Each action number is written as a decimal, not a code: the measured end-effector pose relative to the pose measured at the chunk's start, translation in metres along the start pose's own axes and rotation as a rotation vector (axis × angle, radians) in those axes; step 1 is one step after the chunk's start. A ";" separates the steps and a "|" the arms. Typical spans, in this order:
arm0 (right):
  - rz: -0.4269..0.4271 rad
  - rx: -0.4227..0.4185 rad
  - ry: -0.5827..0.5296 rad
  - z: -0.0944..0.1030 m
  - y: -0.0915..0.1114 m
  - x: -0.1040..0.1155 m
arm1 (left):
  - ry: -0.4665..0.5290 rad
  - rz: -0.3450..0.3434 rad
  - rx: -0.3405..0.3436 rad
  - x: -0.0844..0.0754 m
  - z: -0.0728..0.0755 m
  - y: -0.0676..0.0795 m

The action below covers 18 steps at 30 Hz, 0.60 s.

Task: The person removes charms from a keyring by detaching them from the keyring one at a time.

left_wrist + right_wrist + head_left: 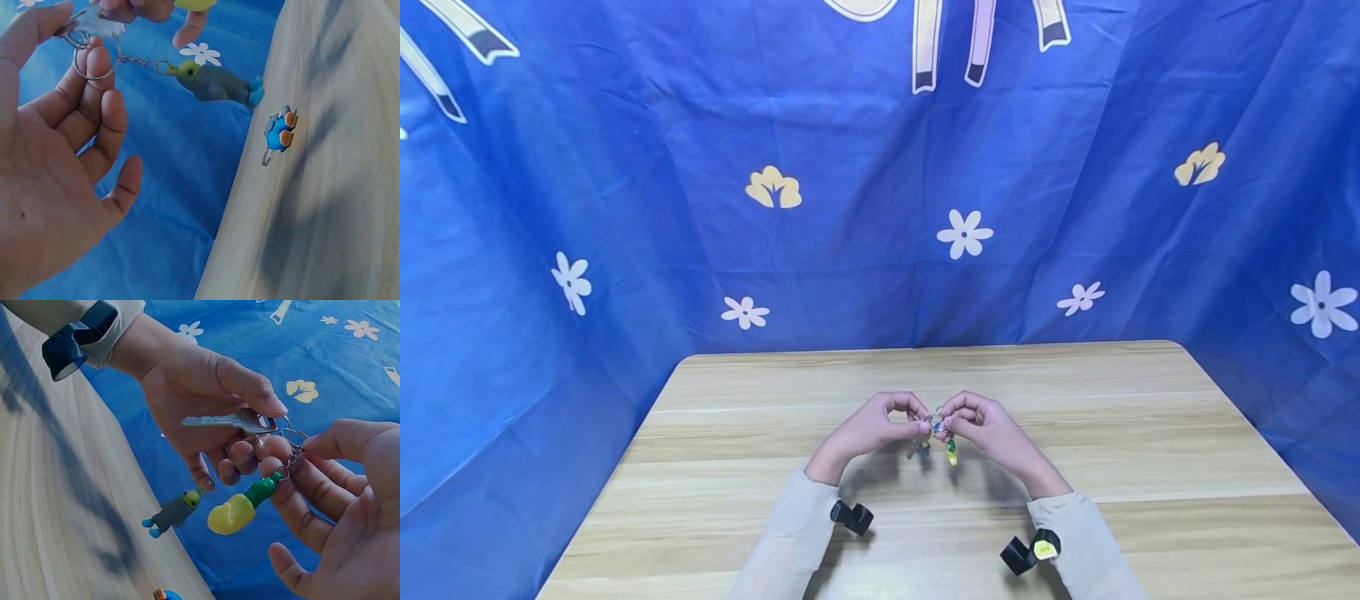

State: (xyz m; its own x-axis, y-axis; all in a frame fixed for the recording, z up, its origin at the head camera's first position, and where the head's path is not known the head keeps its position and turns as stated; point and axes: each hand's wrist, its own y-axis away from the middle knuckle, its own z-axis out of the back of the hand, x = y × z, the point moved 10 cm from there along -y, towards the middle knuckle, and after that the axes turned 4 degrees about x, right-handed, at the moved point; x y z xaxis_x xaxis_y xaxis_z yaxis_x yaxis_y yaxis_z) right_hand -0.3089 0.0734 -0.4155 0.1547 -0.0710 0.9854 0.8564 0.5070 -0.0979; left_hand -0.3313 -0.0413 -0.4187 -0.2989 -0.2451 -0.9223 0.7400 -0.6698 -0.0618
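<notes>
My left hand (883, 425) pinches a silver key (231, 420) by its head, at a thin metal ring (94, 76). From that ring a short chain carries a grey figure charm (219, 84) with a yellow-green head and blue feet. Facing it, my right hand (988, 427) pinches a split ring (294, 434) between thumb and fingers. A green and yellow charm (234, 509) hangs below it on a chain. Fingertips of both hands meet at the rings, which overlap; whether they are linked cannot be seen.
A small blue and orange figure (281, 130) with a metal ring lies on the wooden table (737, 467) beneath the hands. Blue patterned cloth (865, 275) encloses the back and sides. Each sleeve bears a black wrist camera (852, 517).
</notes>
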 end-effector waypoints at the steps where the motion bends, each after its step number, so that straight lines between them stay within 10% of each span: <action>1: 0.002 -0.001 0.001 0.000 0.000 0.000 | 0.002 0.003 -0.003 0.001 0.000 0.000; 18: 0.040 -0.013 0.039 -0.001 0.000 0.003 | 0.029 0.075 -0.041 0.010 0.001 -0.001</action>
State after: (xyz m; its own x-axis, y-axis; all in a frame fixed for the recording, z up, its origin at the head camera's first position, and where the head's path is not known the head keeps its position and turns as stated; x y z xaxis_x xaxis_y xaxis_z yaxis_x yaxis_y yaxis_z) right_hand -0.3075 0.0722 -0.4129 0.2080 -0.0848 0.9744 0.8554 0.4989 -0.1392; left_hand -0.3359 -0.0439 -0.4272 -0.2248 -0.2723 -0.9356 0.7838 -0.6209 -0.0076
